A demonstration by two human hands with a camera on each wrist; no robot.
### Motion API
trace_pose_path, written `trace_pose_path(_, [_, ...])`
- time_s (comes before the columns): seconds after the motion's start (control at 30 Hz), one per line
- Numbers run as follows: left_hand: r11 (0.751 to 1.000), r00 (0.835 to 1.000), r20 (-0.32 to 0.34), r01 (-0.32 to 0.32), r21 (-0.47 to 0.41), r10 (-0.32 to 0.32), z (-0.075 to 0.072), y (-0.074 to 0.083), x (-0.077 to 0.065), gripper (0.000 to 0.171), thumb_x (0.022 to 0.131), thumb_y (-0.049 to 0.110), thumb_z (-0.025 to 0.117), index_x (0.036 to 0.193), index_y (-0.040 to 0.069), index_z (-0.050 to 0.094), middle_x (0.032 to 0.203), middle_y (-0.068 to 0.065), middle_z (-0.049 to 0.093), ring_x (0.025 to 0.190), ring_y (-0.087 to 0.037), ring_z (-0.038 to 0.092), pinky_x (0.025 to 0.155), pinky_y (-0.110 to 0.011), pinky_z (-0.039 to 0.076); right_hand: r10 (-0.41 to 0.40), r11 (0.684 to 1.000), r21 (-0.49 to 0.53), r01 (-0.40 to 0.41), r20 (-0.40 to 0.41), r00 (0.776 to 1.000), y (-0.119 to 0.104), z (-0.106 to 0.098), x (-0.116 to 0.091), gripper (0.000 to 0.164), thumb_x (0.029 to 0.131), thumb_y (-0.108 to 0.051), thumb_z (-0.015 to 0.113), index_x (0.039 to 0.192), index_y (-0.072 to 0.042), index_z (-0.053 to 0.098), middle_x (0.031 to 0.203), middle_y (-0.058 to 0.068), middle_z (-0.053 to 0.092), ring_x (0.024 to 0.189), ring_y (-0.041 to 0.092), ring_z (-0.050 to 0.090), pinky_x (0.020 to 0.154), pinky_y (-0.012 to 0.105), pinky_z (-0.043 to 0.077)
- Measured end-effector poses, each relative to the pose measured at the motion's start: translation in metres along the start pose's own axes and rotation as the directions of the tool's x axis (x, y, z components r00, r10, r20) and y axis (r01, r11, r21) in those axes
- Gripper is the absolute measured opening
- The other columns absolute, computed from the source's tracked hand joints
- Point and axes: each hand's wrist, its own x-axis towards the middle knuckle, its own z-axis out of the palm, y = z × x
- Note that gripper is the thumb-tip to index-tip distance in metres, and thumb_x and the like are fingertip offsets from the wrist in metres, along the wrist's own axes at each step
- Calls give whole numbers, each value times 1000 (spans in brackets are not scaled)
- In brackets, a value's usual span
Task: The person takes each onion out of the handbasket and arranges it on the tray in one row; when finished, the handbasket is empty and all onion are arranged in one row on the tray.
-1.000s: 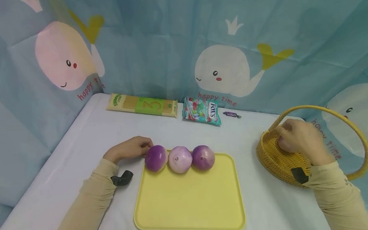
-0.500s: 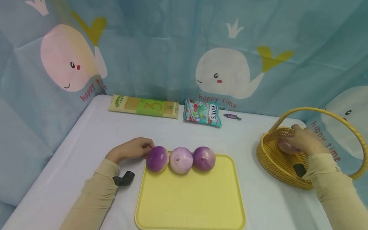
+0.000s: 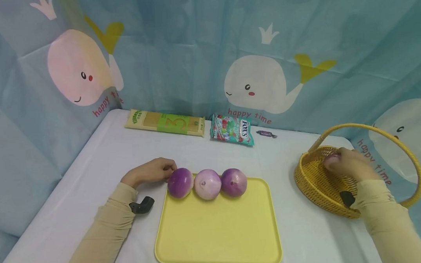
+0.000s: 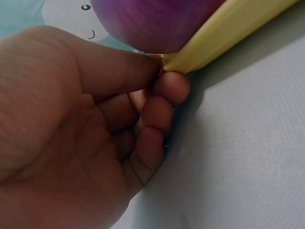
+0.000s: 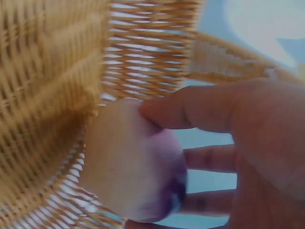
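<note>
At the far left corner of the yellow tray [image 3: 217, 233], my left hand [image 3: 150, 172] pinches the rim between thumb and forefinger, with the other fingers curled. Right beside those fingers sits a purple onion [image 3: 180, 183]. A paler onion [image 3: 207, 184] and another purple onion [image 3: 234, 182] complete a row along the tray's far edge. Over on the right, my right hand [image 3: 353, 164] reaches into a wicker basket [image 3: 317, 189] and holds a white-and-purple onion [image 5: 133, 162], thumb on one side and fingers on the other. My hand partly covers that onion in the head view.
Behind the tray lie a long noodle packet [image 3: 165, 123], a green Fox's candy bag [image 3: 231, 129] and a purple-wrapped candy [image 3: 266, 133]. The basket's tall hoop handle [image 3: 414, 165] arches around my right forearm. A blue curtain [image 3: 178, 50] backs the white table.
Inside the basket, my right hand has shifted with the onion, which now sits slightly higher and farther right in the head view. My left hand and the row of onions have stayed put.
</note>
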Motion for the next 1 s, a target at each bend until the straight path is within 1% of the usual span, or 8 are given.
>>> trace_pose_path(0.13, [1000,1000,1,1,6,-1,-1,0,1,21,93,3,47,93,10,66,77,-1,60,78,-15,52,76,-31,43,-38,999,-41,33,-141,989,-7,-4,-20,68,97,-47,33,141,4,38,132,44,38,112,62,41,76,69,41])
trace_pose_path(0.23, [1000,1000,4,7,3,-7,-2,-1,1,21,94,3,47,94,10,66,77,-1,60,77,-15,52,76,-31,43,-82,996,-49,72,-255,963,-20,0,-36,72,98,-51,38,141,6,38,129,45,40,109,65,42,79,73,38])
trace_pose_path(0.43, [1000,1000,7,3,0,-3,-1,-2,2,21,94,4,46,95,10,66,77,-2,59,77,-15,52,76,-31,43,-185,981,-35,188,-434,882,-58,9,-63,60,96,-39,55,140,1,44,126,38,47,103,57,50,79,70,41])
trace_pose_path(0.57, [1000,1000,9,13,-9,-13,-1,-2,1,21,94,4,46,95,9,66,76,-2,59,76,-15,52,76,-31,42,-313,941,-48,335,-503,805,-85,20,-71,53,93,-31,62,137,-4,50,127,31,50,108,52,51,84,68,43])
trace_pose_path(0.67, [1000,1000,12,15,-22,-15,-2,-2,1,22,94,3,45,95,9,66,76,-2,59,76,-15,52,76,-31,43,-421,890,-77,450,-520,743,-101,33,-71,51,89,-26,67,135,-8,53,124,26,53,107,46,55,85,64,45])
trace_pose_path(0.73, [999,1000,14,12,-33,-11,-2,-2,1,22,94,3,45,96,8,66,77,-2,59,76,-16,52,75,-31,43,-480,858,-102,504,-509,715,-110,42,-69,52,87,-24,70,135,-10,54,123,24,55,106,43,57,85,60,48])
trace_pose_path(0.8, [999,1000,15,9,-40,-9,-2,-3,1,22,93,2,45,95,8,66,76,-2,59,76,-16,52,75,-32,43,-525,834,-124,538,-476,705,-118,51,-68,56,84,-24,73,135,-9,53,124,21,56,106,40,60,85,57,50])
trace_pose_path(1.0, [1000,1000,14,14,-28,-13,-1,-3,2,22,94,3,45,94,10,67,76,-1,59,77,-15,52,75,-30,43,-598,792,-143,593,-377,707,-132,76,-63,61,82,-26,76,134,-4,54,126,17,58,108,34,63,86,49,54])
